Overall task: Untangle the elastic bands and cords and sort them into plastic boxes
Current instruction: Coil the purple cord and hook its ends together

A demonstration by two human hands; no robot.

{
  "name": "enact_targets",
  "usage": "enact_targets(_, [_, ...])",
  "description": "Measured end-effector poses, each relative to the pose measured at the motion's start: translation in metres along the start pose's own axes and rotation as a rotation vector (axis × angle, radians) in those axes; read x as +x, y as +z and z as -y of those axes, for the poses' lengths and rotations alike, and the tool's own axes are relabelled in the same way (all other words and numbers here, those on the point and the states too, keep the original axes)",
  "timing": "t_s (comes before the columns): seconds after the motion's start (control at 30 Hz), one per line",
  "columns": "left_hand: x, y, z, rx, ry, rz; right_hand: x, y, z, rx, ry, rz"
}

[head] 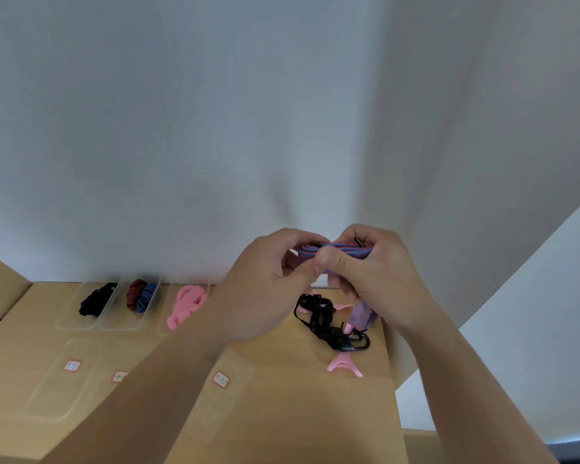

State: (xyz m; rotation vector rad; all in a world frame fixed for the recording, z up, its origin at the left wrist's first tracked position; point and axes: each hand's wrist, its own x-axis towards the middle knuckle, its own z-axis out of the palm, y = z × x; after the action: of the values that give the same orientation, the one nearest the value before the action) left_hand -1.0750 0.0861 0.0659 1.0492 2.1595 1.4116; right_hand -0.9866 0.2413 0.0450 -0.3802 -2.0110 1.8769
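Gripping a striped band in my left hand and right hand above the desk, I see black cords below. My left forearm covers part of a lid.

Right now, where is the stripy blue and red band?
In the head view, right of centre, the stripy band is held up between the left hand and right hand, above the black cord tangle on the table.
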Motion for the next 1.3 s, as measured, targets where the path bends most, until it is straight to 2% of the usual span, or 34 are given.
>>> enact_targets(0.1, [0.003,0.016,0.000,-0.078,-0.003,-0.186,-0.002,0.021,-0.006,0.210,-0.006,-0.136])
enact_targets(0.2, [0.006,0.026,0.003,-0.103,0.011,-0.350,-0.004,0.033,-0.008,0.214,0.040,-0.161])
enact_targets(0.3, [0.006,0.030,0.009,-0.058,0.045,-0.431,-0.006,0.037,-0.011,0.189,0.127,-0.152])
enact_targets(0.37, [0.005,0.030,0.015,0.057,0.130,-0.460,-0.007,0.035,-0.008,0.260,0.216,-0.129])
enact_targets(0.5, [0.002,0.028,0.022,0.390,0.402,-0.488,-0.004,0.025,0.007,0.506,0.494,-0.021])
enact_targets(0.57, [0.003,0.029,0.027,0.535,0.533,-0.484,-0.002,0.019,0.009,0.573,0.570,0.008])
enact_targets(0.67, [0.005,0.027,0.034,0.707,0.685,-0.507,-0.001,0.014,0.009,0.605,0.568,0.039])
enact_targets(0.77, [0.005,0.020,0.041,0.703,0.731,-0.445,-0.003,0.010,0.008,0.630,0.512,0.061])
enact_targets(0.83, [0.002,0.017,0.042,0.489,0.620,-0.321,-0.003,0.007,0.007,0.602,0.460,0.074])
enact_targets(0.87, [0.000,0.016,0.040,0.315,0.503,-0.252,-0.003,0.006,0.006,0.563,0.428,0.083])
enact_targets(1.0, [0.005,0.007,0.020,-0.470,-0.200,-0.001,-0.004,-0.002,0.006,0.378,0.282,0.154])
enact_targets(1.07, [0.007,-0.002,0.013,-0.591,-0.460,0.219,-0.004,-0.006,0.007,0.269,0.202,0.208])
enact_targets(1.13, [0.006,-0.009,0.010,-0.621,-0.538,0.386,-0.005,-0.008,0.007,0.168,0.137,0.243])
enact_targets(1.17, [0.005,-0.011,0.010,-0.652,-0.533,0.418,-0.004,-0.009,0.007,0.126,0.114,0.250])
enact_targets(1.23, [0.005,-0.009,0.010,-0.681,-0.500,0.395,-0.003,-0.010,0.006,0.065,0.087,0.242])
enact_targets(1.3, [0.007,-0.002,0.010,-0.620,-0.433,0.282,-0.002,-0.009,0.004,0.083,0.092,0.211])
